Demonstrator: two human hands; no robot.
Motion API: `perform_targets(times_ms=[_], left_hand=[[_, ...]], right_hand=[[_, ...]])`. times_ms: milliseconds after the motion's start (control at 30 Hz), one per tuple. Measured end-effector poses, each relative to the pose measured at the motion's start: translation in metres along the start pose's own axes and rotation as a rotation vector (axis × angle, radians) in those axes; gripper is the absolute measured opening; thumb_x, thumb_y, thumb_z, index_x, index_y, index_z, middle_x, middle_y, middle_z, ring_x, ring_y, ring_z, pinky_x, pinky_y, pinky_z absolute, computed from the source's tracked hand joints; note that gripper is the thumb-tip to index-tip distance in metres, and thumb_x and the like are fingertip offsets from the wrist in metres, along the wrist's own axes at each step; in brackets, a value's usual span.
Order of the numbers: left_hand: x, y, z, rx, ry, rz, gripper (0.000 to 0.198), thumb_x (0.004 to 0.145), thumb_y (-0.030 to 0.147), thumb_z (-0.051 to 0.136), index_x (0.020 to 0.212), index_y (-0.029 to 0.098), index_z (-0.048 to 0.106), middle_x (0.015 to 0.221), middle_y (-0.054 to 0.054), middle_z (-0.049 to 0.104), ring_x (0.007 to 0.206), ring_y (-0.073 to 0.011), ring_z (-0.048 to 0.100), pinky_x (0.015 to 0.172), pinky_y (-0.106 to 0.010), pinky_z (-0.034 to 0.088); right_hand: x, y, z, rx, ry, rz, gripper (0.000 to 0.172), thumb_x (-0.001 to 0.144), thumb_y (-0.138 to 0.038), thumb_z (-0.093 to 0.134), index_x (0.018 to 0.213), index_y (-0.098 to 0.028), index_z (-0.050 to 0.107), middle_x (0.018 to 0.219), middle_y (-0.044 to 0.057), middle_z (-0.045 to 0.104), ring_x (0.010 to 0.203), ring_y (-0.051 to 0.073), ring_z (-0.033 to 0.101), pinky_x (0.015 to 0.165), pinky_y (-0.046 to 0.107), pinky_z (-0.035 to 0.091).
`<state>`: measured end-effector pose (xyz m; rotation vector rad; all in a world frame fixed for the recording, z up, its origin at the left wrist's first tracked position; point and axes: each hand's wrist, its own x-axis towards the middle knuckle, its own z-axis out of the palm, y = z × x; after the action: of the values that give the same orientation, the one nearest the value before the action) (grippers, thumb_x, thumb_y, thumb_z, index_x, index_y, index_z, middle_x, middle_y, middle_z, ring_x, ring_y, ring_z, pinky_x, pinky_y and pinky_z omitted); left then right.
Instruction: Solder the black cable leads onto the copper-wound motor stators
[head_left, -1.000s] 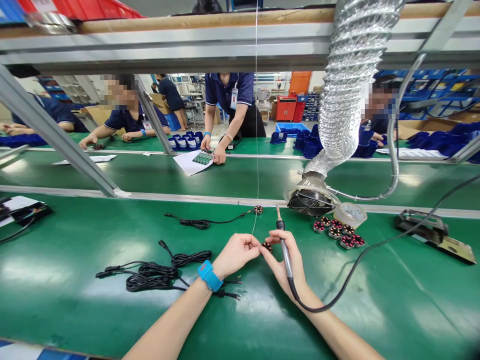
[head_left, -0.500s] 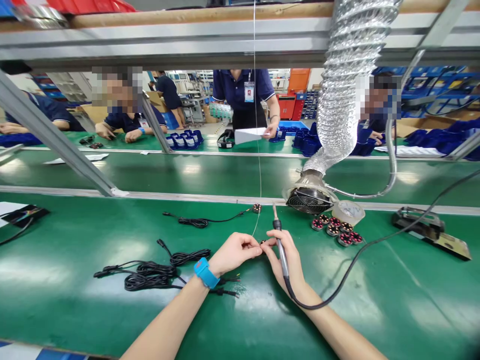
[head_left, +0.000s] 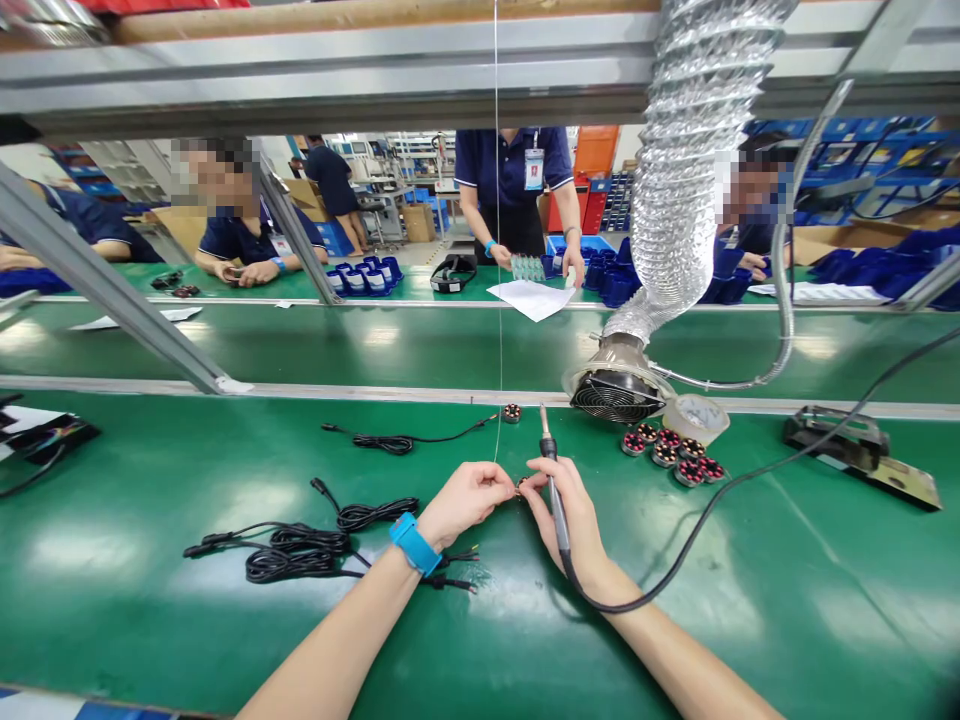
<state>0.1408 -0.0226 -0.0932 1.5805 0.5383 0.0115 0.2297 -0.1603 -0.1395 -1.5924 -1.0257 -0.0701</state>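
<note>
My left hand, wearing a blue wristband, is closed in a pinch. A thin pale wire, which looks like solder, hangs from above and runs into its fingers. Against the palm side of my right hand rests a soldering iron, tip pointing up and away. The thumb and fingertips of that hand touch a small round copper-wound motor stator, mostly covered by fingers. Both hands' fingertips nearly meet there. Another stator joined to a black cable lies just beyond.
Several coiled black cables lie left of my hands. To the right are several stators, a round pale container, a fume fan on a foil duct and an iron stand. Co-workers sit and stand across the bench.
My hands stay nearly in place, fingertips together. The view shifts slightly. Across the bench, a standing person's white sheet has come down lower and both of that person's hands now show.
</note>
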Motion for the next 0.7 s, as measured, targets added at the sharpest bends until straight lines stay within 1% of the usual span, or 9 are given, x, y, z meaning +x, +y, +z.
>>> perform_targets(times_ms=[67,133,200,267,333,400,700], left_hand=[[0.003,-0.001,0.000,-0.041,0.054,-0.010,0.030,0.063,0.042,0.068,0.070,0.014,0.058,0.047,0.009,0.037,0.041,-0.0031,0.026,0.041,-0.018,0.014],[0.006,-0.003,-0.001,-0.078,0.101,-0.021,0.032,0.061,0.042,0.069,0.069,0.014,0.057,0.048,0.008,0.037,0.041,-0.0027,0.025,0.041,-0.019,0.012],[0.009,-0.006,-0.001,-0.113,0.128,-0.028,0.033,0.060,0.043,0.070,0.069,0.014,0.056,0.049,0.009,0.037,0.040,-0.0023,0.024,0.041,-0.019,0.011],[0.012,-0.010,-0.001,-0.138,0.141,-0.027,0.034,0.060,0.044,0.071,0.070,0.014,0.056,0.049,0.009,0.037,0.040,-0.0021,0.024,0.041,-0.020,0.010],[0.013,-0.013,-0.001,-0.152,0.145,-0.021,0.035,0.061,0.045,0.072,0.071,0.014,0.057,0.049,0.009,0.037,0.040,-0.0019,0.024,0.041,-0.020,0.010],[0.014,-0.014,-0.001,-0.156,0.147,-0.020,0.036,0.061,0.046,0.072,0.071,0.014,0.057,0.050,0.009,0.037,0.040,-0.0019,0.024,0.041,-0.020,0.010],[0.013,-0.011,0.002,-0.121,0.165,-0.031,0.032,0.061,0.043,0.069,0.069,0.014,0.056,0.048,0.008,0.037,0.041,-0.0027,0.025,0.041,-0.020,0.013]], right_hand=[[0.003,0.001,-0.004,0.024,0.027,0.036,0.023,0.095,-0.025,0.050,0.117,-0.023,0.057,0.099,0.005,0.059,0.077,0.012,0.065,0.077,0.026,0.055],[0.006,0.001,-0.009,0.076,0.047,0.114,0.029,0.097,-0.030,0.047,0.123,-0.022,0.056,0.099,0.004,0.062,0.073,0.011,0.065,0.073,0.024,0.055],[0.007,0.002,-0.014,0.128,0.066,0.190,0.033,0.098,-0.034,0.047,0.126,-0.020,0.056,0.089,0.003,0.066,0.066,0.010,0.063,0.067,0.023,0.054],[0.007,0.003,-0.018,0.146,0.083,0.232,0.034,0.098,-0.039,0.047,0.120,-0.017,0.059,0.073,0.001,0.064,0.057,0.010,0.060,0.059,0.022,0.052],[0.005,0.005,-0.021,0.138,0.094,0.238,0.034,0.098,-0.042,0.045,0.107,-0.015,0.064,0.062,-0.001,0.061,0.049,0.010,0.055,0.051,0.021,0.048],[0.002,0.006,-0.023,0.130,0.098,0.235,0.036,0.098,-0.044,0.043,0.098,-0.015,0.066,0.057,-0.001,0.059,0.045,0.010,0.053,0.046,0.021,0.045],[0.000,0.001,-0.024,0.112,0.034,0.154,0.034,0.098,-0.040,0.043,0.090,-0.016,0.067,0.051,-0.002,0.058,0.041,0.009,0.053,0.042,0.020,0.042]])
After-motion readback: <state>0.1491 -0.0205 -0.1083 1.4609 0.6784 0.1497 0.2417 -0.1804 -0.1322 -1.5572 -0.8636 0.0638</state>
